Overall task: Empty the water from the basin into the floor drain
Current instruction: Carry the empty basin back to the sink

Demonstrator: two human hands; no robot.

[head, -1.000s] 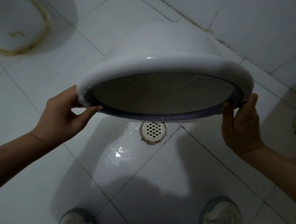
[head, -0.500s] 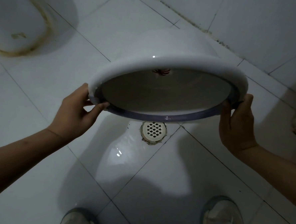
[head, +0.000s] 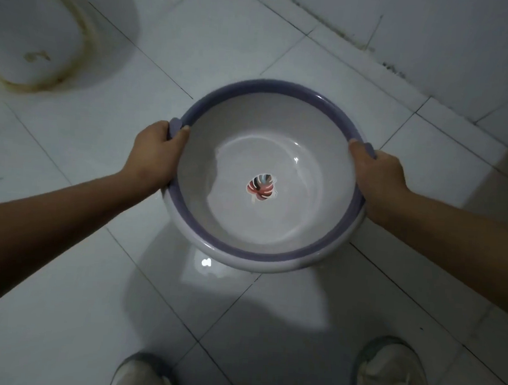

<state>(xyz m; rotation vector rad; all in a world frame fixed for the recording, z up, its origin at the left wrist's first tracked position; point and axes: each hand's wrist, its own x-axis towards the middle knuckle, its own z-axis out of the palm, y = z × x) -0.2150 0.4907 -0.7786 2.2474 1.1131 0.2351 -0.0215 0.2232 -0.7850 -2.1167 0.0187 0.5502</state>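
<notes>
The left hand has its grip closed on the basin at the left side of the rim, thumb over the purple lip and the fingers curled under a small tab there. The right hand grips the opposite side the same way, thumb pressed on the lip, fingers out of sight beneath. Between the two grips the basin is held mouth up and roughly level at mid frame, clear of the floor. Its white inside shows a striped sticker at the bottom and a few glints of wet; no pool of water is visible in it.

Below the near rim a wet sheen lies on the tiles. The drain is not visible. Open tile runs to the left and toward the lower frame, where two shoes stand at the bottom edge. At upper left a white fixture with a stained border sits well apart from the basin. The wall meets the floor along a grimy joint across the upper right, near the far rim.
</notes>
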